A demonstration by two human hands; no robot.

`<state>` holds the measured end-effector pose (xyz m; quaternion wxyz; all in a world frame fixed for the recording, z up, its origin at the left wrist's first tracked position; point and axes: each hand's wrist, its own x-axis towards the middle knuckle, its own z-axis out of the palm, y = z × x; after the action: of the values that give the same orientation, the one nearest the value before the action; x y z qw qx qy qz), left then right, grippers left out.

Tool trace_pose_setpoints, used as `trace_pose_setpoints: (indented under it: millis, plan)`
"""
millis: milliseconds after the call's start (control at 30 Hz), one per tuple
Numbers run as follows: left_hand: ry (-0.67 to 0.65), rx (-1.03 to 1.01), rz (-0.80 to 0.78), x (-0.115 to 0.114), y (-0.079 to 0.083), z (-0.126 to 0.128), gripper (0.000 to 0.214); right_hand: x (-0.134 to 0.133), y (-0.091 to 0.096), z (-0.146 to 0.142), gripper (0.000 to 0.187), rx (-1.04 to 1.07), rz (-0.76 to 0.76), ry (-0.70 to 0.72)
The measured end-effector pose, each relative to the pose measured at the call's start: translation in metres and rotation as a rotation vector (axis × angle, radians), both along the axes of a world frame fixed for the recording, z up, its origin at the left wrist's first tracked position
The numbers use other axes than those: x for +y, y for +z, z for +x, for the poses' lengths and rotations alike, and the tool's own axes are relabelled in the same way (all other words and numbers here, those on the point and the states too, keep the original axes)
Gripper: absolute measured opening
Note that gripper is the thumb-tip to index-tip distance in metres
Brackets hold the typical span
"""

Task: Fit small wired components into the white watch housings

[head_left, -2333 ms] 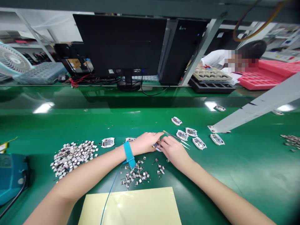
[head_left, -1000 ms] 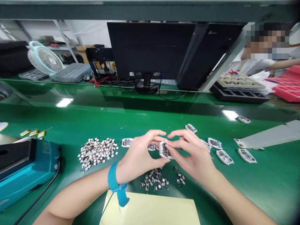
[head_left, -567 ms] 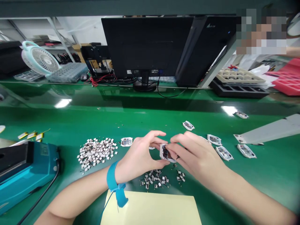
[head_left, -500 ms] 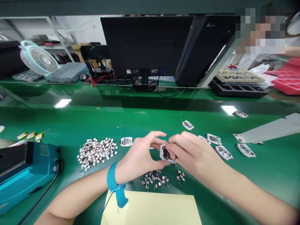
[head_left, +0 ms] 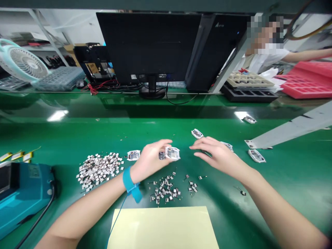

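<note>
My left hand (head_left: 149, 159), with a blue wrist strap (head_left: 131, 185) on its wrist, pinches a white watch-shaped casing (head_left: 172, 153) by its left side; electronic parts show inside it. Another white casing (head_left: 133, 155) lies left of that hand. My right hand (head_left: 220, 152) is apart from the held casing, fingers spread and nothing visible in them. It hovers by a casing (head_left: 197, 133) and partly covers another casing (head_left: 227, 146). Small square components with short leads (head_left: 166, 190) lie scattered below the hands.
A big pile of small square parts (head_left: 100, 169) is at left, near a teal machine (head_left: 31, 197). A yellow sheet (head_left: 163, 228) lies in front. A monitor (head_left: 150, 48), trays (head_left: 249, 91) and a metal brace (head_left: 290, 126) stand beyond; a person (head_left: 275, 55) is at the back right.
My right hand has left the casing and moved right, its fingers opening. My left hand keeps the casing, now raised and turned. The view has shifted to the right.
</note>
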<state>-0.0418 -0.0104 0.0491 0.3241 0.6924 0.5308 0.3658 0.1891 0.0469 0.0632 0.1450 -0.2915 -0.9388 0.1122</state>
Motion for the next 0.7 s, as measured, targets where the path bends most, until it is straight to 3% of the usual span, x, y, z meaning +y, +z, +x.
trace_pose_setpoints:
  millis: [100,200,300,400,567,700]
  plan:
    - [0.057,0.020,-0.008,0.012,-0.009,-0.012,0.049,0.007,-0.025,0.033,0.016,-0.059,-0.169,-0.057]
    - [0.035,0.050,-0.025,0.016,-0.018,-0.009,0.043,0.014,-0.042,0.051,0.020,-0.037,-0.144,-0.203]
    - [0.021,0.086,-0.018,0.015,-0.021,-0.001,0.040,0.027,-0.048,0.054,0.024,-0.002,-0.087,-0.392]
    - [0.106,0.106,0.007,0.017,-0.017,-0.014,0.038,0.042,-0.045,0.048,0.024,-0.003,-0.059,-0.467]
    - [0.289,0.190,-0.002,0.012,-0.017,-0.069,0.039,0.042,-0.037,0.042,0.018,-0.121,-0.107,-0.287]
    - [0.321,0.224,-0.033,0.003,-0.030,-0.083,0.045,0.016,-0.050,0.041,0.025,-0.174,-0.062,-0.192]
